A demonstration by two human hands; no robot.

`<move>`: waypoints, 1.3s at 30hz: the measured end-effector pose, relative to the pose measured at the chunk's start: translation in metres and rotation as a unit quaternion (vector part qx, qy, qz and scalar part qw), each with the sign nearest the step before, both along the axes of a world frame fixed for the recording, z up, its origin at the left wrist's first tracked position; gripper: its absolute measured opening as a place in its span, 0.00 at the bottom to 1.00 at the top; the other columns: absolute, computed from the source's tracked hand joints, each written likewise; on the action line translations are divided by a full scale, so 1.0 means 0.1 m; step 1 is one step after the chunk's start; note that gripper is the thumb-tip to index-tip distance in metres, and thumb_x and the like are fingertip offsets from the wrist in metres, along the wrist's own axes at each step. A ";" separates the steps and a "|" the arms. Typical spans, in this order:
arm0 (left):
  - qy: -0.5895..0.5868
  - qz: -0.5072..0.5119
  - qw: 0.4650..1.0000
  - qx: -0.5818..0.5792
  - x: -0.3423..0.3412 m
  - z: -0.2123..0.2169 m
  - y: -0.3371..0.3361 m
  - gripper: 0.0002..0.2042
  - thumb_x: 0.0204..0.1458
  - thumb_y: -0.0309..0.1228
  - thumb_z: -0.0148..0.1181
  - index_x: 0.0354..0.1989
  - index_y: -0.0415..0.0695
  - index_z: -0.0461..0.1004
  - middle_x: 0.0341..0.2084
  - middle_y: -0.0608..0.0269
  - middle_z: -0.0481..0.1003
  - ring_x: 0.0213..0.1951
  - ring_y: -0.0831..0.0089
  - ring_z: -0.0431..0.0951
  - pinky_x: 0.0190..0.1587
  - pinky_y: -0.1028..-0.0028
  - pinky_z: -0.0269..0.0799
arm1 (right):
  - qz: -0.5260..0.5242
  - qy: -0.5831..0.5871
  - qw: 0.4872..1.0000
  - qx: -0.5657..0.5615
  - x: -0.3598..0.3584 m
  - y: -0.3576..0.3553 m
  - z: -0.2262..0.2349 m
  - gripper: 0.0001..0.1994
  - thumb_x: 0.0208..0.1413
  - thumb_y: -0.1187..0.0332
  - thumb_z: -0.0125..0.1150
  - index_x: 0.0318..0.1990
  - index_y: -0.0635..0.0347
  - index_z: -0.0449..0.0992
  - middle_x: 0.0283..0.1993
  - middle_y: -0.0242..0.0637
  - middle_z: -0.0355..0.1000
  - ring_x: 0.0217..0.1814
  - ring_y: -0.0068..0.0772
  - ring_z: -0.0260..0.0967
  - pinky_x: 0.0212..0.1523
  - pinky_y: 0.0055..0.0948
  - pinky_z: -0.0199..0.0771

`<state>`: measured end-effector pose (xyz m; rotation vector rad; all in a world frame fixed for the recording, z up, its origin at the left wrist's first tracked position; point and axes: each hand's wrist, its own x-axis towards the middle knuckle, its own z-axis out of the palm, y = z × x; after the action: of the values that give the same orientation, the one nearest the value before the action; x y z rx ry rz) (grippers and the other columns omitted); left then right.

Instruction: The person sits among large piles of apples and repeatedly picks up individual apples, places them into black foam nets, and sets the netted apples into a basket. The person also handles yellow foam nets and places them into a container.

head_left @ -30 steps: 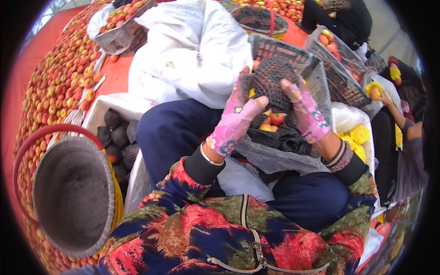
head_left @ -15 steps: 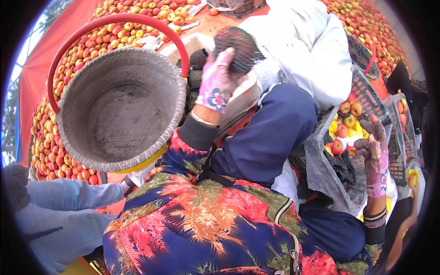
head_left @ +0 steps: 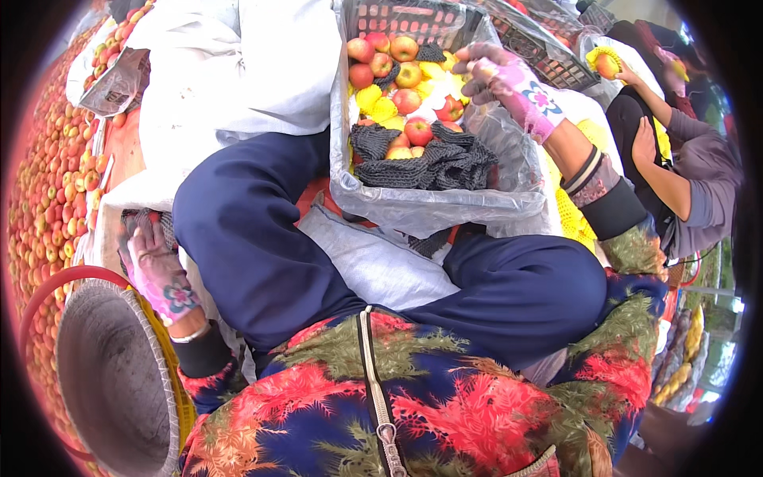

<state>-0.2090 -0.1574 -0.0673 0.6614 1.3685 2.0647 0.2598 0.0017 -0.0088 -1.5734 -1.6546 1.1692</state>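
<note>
My left hand (head_left: 159, 274), in a pink flowered glove, is at the left beside my knee. Its fingers look stretched out over dark foam netting (head_left: 168, 229) in a white-lined container (head_left: 109, 238). My right hand (head_left: 509, 86), gloved alike, hangs over the right side of a plastic-lined crate (head_left: 362, 179), its fingers apart and nothing seen in them. Inside the crate lie several red-yellow apples (head_left: 419, 131), yellow foam nets (head_left: 381, 109) and a heap of black foam nets (head_left: 453, 164) near the front.
An empty grey bucket (head_left: 119, 381) with a red handle (head_left: 60, 278) stands at lower left. Beyond it spreads a large heap of apples (head_left: 48, 207). White sacking (head_left: 238, 71) lies left of the crate. On the right, another person's hand holds a netted apple (head_left: 607, 65).
My view has swung right, onto the crate. The black foam net bundle that my left hand held up is no longer raised; that hand is now down at the container. My right hand stays by the crate.
</note>
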 end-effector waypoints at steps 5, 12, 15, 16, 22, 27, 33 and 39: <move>0.128 -0.163 0.963 0.172 1.38 0.85 0.69 0.16 0.55 0.23 0.45 0.52 0.31 0.65 0.49 0.47 0.69 0.52 0.61 0.70 0.53 0.65 0.68 | 0.314 -0.334 0.889 -0.010 -0.29 0.31 -0.90 0.22 0.55 0.60 0.51 0.55 0.61 0.65 0.49 0.45 0.70 0.47 0.41 0.70 0.49 0.32 0.68; 0.048 -0.239 0.965 0.094 1.95 0.68 1.35 0.13 0.54 0.27 0.49 0.46 0.33 0.70 0.43 0.53 0.72 0.45 0.66 0.73 0.49 0.70 0.69 | 0.310 -0.322 0.893 0.046 -0.98 0.22 -1.47 0.21 0.47 0.57 0.57 0.46 0.61 0.69 0.41 0.52 0.72 0.46 0.50 0.70 0.44 0.42 0.69; 0.029 -0.265 0.964 0.024 1.71 -0.03 1.41 0.13 0.55 0.26 0.49 0.46 0.35 0.71 0.40 0.61 0.73 0.42 0.75 0.71 0.48 0.75 0.66 | 0.241 -0.292 0.921 0.093 -0.97 0.38 -1.52 0.11 0.46 0.64 0.53 0.34 0.62 0.70 0.30 0.52 0.70 0.35 0.51 0.70 0.35 0.43 0.68; -0.030 -0.310 0.950 -0.026 1.66 -0.15 1.39 0.12 0.55 0.26 0.48 0.46 0.35 0.71 0.39 0.62 0.73 0.42 0.76 0.71 0.48 0.76 0.67 | 0.233 -0.278 0.928 0.090 -0.95 0.44 -1.43 0.11 0.46 0.65 0.53 0.33 0.63 0.70 0.29 0.51 0.69 0.34 0.50 0.70 0.35 0.42 0.67; 0.163 -0.394 0.902 -0.066 1.85 -0.10 1.34 0.18 0.54 0.31 0.51 0.52 0.37 0.64 0.44 0.57 0.71 0.47 0.72 0.71 0.49 0.73 0.66 | 0.179 -0.216 0.913 0.296 -0.96 0.17 -0.06 0.12 0.43 0.76 0.56 0.39 0.61 0.69 0.34 0.43 0.71 0.38 0.46 0.71 0.36 0.35 0.71; -0.226 -0.606 0.763 0.006 2.00 -0.20 1.21 0.22 0.60 0.38 0.46 0.59 0.42 0.56 0.45 0.63 0.70 0.44 0.74 0.74 0.45 0.73 0.70 | 0.220 -0.066 0.889 0.396 -1.17 0.03 0.06 0.14 0.42 0.78 0.56 0.39 0.60 0.67 0.34 0.43 0.68 0.36 0.49 0.70 0.33 0.38 0.70; -0.120 -0.562 0.819 0.005 1.81 0.20 1.12 0.27 0.59 0.37 0.49 0.64 0.44 0.48 0.46 0.63 0.70 0.43 0.71 0.74 0.46 0.73 0.70 | 0.222 -0.281 0.832 0.423 -1.30 -0.12 0.30 0.14 0.39 0.73 0.60 0.38 0.59 0.71 0.37 0.41 0.67 0.35 0.47 0.69 0.31 0.40 0.69; -0.274 -0.531 0.802 0.001 1.87 0.08 1.12 0.20 0.56 0.26 0.46 0.58 0.38 0.59 0.44 0.58 0.71 0.44 0.69 0.75 0.47 0.71 0.72 | 0.151 -0.024 0.921 0.358 -1.14 -0.08 0.09 0.13 0.47 0.75 0.53 0.43 0.63 0.67 0.39 0.41 0.67 0.37 0.37 0.68 0.41 0.29 0.68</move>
<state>-0.0222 -0.0452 -0.0592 0.5595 0.4332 1.1580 0.1460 -0.0062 0.0001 -0.9068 -2.0873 0.5331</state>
